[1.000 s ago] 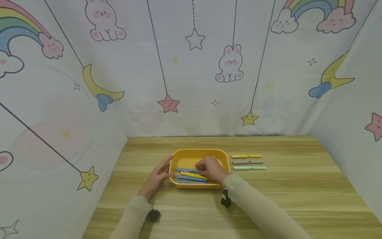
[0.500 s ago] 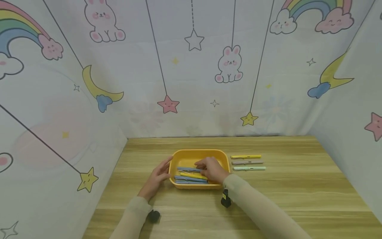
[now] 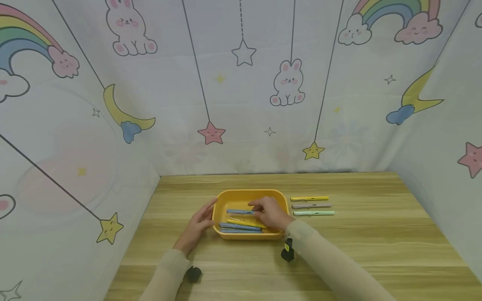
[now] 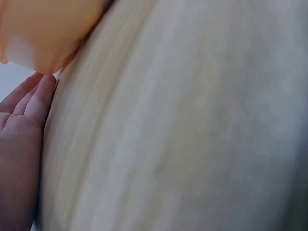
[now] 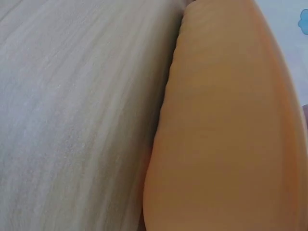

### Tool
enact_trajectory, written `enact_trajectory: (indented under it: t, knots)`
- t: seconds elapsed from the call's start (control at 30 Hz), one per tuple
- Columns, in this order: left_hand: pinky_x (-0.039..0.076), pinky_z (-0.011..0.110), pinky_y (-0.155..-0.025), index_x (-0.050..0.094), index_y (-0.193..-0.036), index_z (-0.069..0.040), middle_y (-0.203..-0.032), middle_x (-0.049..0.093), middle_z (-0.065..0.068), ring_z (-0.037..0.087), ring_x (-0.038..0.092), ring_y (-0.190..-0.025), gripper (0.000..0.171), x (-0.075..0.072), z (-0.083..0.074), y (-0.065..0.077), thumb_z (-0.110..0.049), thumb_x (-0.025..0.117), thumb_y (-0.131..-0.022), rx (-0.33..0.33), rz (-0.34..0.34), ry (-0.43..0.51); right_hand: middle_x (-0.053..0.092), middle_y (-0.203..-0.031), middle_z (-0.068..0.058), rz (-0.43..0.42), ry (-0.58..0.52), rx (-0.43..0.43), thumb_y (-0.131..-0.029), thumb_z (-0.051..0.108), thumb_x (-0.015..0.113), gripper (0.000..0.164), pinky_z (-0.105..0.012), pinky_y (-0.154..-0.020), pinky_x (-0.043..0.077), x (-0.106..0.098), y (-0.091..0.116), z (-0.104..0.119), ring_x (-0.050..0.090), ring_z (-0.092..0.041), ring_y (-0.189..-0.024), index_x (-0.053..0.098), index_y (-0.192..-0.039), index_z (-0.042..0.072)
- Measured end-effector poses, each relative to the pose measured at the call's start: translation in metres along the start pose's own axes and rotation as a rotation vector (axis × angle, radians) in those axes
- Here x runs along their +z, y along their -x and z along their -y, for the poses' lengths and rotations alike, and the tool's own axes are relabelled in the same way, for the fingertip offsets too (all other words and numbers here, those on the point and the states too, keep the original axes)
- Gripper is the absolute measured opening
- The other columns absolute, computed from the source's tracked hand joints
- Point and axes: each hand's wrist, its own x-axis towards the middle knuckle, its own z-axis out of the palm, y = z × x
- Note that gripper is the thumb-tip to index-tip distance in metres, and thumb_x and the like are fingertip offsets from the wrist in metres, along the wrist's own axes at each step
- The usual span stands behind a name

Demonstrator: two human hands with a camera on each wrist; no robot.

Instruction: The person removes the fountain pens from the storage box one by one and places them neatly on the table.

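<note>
A yellow tray (image 3: pixel 250 235) sits on the table with several pens inside. My right hand (image 3: pixel 273 213) reaches in over its right side and pinches the right end of a blue pen (image 3: pixel 239 212). Just in front of that pen lies a yellow pen (image 3: pixel 246 223), partly under my fingers. Two more blue pens (image 3: pixel 239 227) lie along the tray's near wall. My left hand (image 3: pixel 196 225) rests against the tray's left end with its fingers extended. The left wrist view shows those fingertips (image 4: pixel 45 86) at the tray's outer wall; the right wrist view shows mostly the tray's side (image 5: pixel 221 120).
Right of the tray, a yellow pen (image 3: pixel 309 198), a greyish pen (image 3: pixel 311 205) and a mint green pen (image 3: pixel 314 213) lie parallel in a column on the wooden table (image 3: pixel 361 234). A cartoon-printed cloth (image 3: pixel 248 100) hangs behind and at both sides.
The blue pen in my right hand has shifted slightly right and away from the yellow pen. My left hand has stayed at the tray's left end.
</note>
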Motion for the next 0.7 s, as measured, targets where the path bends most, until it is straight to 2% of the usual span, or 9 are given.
enact_trajectory:
  t: [0.23, 0.43, 0.7]
  knots:
    - [0.038, 0.017, -0.112, 0.039, -0.163, -0.016, -0.165, 0.039, 0.021, 0.039, 0.037, -0.152, 0.073, 0.000, 0.001, 0.000, 0.003, 0.058, -0.095, 0.009, -0.001, 0.000, 0.078, -0.112, -0.007, -0.047, -0.043, 0.006, -0.099, 0.003, 0.069, 0.036, -0.038, -0.083, 0.061, -0.008, 0.008, 0.005, 0.072, -0.022, -0.102, 0.071, -0.135, 0.003]
    - [0.038, 0.016, -0.112, 0.040, -0.163, -0.018, -0.165, 0.040, 0.020, 0.037, 0.038, -0.152, 0.073, 0.000, 0.000, 0.000, 0.002, 0.058, -0.096, 0.004, -0.002, 0.004, 0.078, -0.110, -0.002, -0.128, -0.108, 0.041, -0.097, 0.006, 0.073, 0.032, -0.034, -0.081, 0.060, -0.013, 0.014, 0.005, 0.072, -0.019, -0.100, 0.075, -0.129, 0.008]
    - [0.038, 0.016, -0.112, 0.040, -0.163, -0.019, -0.165, 0.039, 0.019, 0.037, 0.037, -0.152, 0.072, 0.000, 0.000, 0.001, 0.001, 0.058, -0.096, -0.004, 0.000, 0.003, 0.078, -0.118, -0.007, -0.189, -0.227, 0.079, -0.097, 0.010, 0.074, 0.026, -0.029, -0.079, 0.060, -0.024, 0.023, 0.002, 0.072, -0.018, -0.100, 0.078, -0.122, 0.004]
